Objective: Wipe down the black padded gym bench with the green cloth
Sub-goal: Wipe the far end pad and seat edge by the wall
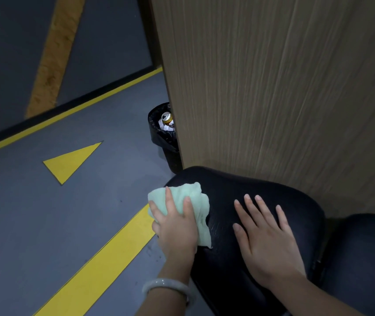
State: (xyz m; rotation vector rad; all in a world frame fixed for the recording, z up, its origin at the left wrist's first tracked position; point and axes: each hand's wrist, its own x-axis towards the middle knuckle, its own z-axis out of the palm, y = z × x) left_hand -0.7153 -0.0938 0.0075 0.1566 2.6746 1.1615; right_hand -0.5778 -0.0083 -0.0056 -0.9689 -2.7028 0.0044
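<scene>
While bunched at the bench's (261, 190) left edge, green cloth (195, 201) gripped by left hand (177, 229) could slip floorward. Right hand (266, 240) flat, holding nothing.

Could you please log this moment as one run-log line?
left hand presses green cloth on bench edge | right hand flat on bench

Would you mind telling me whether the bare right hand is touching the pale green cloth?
Apart. The head view shows the right hand flat on the black padded bench, with bare padding between it and the green cloth under the left hand.
</scene>
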